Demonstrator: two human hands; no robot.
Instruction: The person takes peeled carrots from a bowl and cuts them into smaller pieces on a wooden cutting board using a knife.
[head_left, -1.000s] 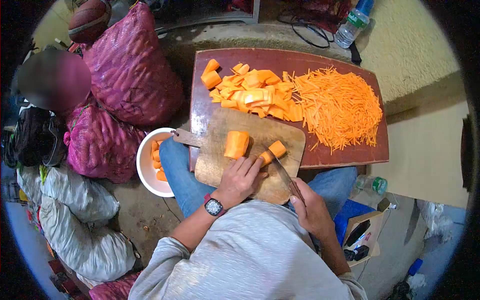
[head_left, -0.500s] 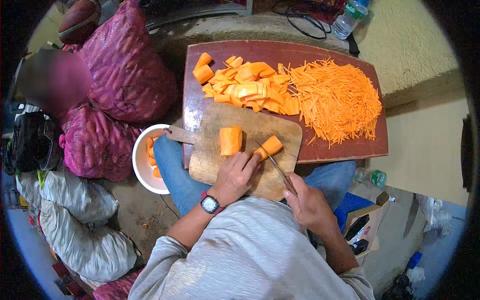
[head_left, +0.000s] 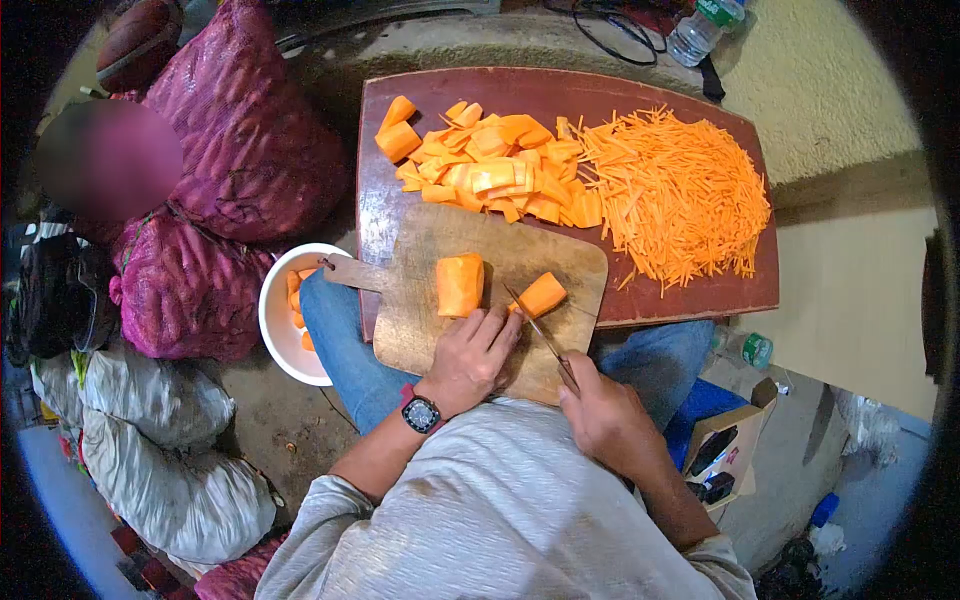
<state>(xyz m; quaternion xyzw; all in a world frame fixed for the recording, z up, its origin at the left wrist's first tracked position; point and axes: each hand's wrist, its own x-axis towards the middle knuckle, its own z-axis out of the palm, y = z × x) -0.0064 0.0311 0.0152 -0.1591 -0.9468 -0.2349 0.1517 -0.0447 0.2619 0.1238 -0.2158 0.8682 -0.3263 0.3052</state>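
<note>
A wooden cutting board [head_left: 420, 235] lies over my lap and the edge of the red-brown table. My right hand [head_left: 612, 415] is closed round the handle of a knife [head_left: 540, 333]. Its blade slants up and left to the cut side of a peeled carrot piece [head_left: 543, 294]. Just left of the blade, my left hand [head_left: 470, 362] has its fingers curled, pressing down on more carrot that they mostly hide. A thicker carrot chunk [head_left: 460, 284] rests on the board beyond my left knuckles, apart from the knife.
The table [head_left: 385, 215] bears sliced carrot [head_left: 490, 165] and a heap of carrot shreds [head_left: 685, 200]. At left stand a white bowl [head_left: 277, 325] with carrot pieces, pink mesh sacks [head_left: 240, 140] and white sacks [head_left: 170, 480]. Plastic bottles [head_left: 755, 350] are at right.
The knife has shifted slightly left, its blade now closer to my left fingertips, and my right hand moved with it. My left hand stays nearly in place. The whole view has shifted a little.
</note>
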